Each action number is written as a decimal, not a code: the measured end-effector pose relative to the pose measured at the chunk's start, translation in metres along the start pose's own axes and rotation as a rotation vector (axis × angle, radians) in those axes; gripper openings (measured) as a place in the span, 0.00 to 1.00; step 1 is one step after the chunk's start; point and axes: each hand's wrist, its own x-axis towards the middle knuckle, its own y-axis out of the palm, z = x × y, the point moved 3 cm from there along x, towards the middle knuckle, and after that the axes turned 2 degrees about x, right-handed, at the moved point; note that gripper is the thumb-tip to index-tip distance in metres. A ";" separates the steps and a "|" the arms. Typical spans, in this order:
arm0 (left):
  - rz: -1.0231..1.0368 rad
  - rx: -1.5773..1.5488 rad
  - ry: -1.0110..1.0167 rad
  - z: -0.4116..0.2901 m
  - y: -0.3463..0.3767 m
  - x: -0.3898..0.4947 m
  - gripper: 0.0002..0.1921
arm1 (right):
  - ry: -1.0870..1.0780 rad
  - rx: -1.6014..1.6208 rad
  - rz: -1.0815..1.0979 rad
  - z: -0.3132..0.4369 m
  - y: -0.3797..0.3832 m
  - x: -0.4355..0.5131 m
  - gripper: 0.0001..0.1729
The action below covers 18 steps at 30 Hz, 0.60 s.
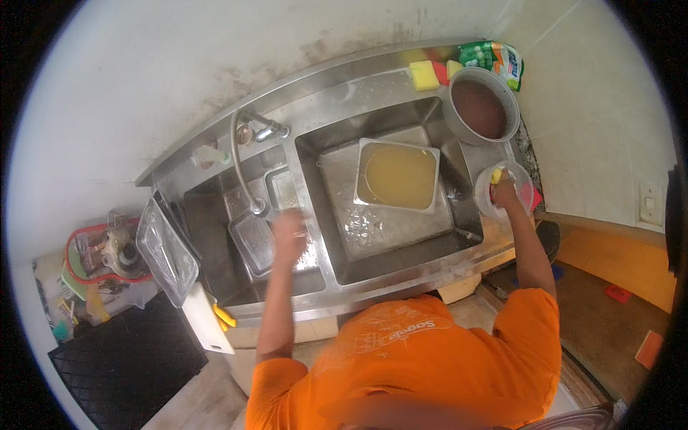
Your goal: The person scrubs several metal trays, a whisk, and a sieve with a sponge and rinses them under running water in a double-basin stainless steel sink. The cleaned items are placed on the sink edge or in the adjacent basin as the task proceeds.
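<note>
My right hand (504,194) reaches into a round translucent plastic tub (482,203) on the right of the sink counter, with its fingers on a yellow sponge (496,176). Blurred by motion, my left hand (290,236) hovers over the left basin near the divider; its fingers cannot be made out. Below it lie shallow metal pans (252,242) in that basin. A rectangular metal pan (434,177) of cloudy yellowish liquid sits in the right basin (344,236), a thin wire handle at its left side. The hose faucet (236,161) arches down into the left basin.
A large aluminium pot (454,123) of brownish liquid stands at the back right, near yellow sponges (424,76) and a green packet (478,54). Leaning at the left are a clear lid or tray (166,252), a white cutting board (207,322) and a yellow-handled utensil (224,316).
</note>
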 end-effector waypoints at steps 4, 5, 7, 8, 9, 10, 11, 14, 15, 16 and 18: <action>0.338 -0.098 0.009 -0.023 0.184 0.065 0.26 | -0.362 -0.052 0.110 -0.031 0.034 0.026 0.45; 0.355 0.171 0.101 -0.014 0.219 0.077 0.28 | -0.265 0.154 0.261 -0.041 0.031 0.027 0.46; 0.386 0.437 0.134 0.016 0.278 0.099 0.30 | -0.390 -0.139 0.049 -0.036 0.022 0.016 0.45; 0.505 0.417 0.043 0.032 0.302 0.109 0.31 | -0.436 -0.219 -0.027 -0.029 0.013 0.008 0.45; 0.539 0.522 0.028 0.043 0.319 0.113 0.29 | -0.465 -0.148 -0.033 -0.020 0.008 -0.005 0.45; 0.671 0.615 -0.026 0.054 0.331 0.115 0.28 | -0.428 -0.073 -0.005 -0.014 -0.004 -0.013 0.45; 0.695 0.608 -0.024 0.057 0.339 0.121 0.25 | -0.391 0.001 0.020 -0.006 -0.012 -0.024 0.45; 0.820 0.564 -0.064 0.049 0.341 0.141 0.20 | -0.199 0.173 0.061 0.004 -0.057 -0.043 0.44; 0.878 0.523 -0.097 0.042 0.334 0.147 0.19 | -0.213 0.187 0.005 0.005 -0.074 -0.051 0.44; 0.937 0.486 -0.128 0.034 0.324 0.150 0.18 | -0.196 0.212 -0.052 0.006 -0.087 -0.059 0.43; 0.956 0.464 -0.034 0.012 0.296 0.154 0.18 | -0.157 0.361 0.043 0.001 -0.105 -0.072 0.42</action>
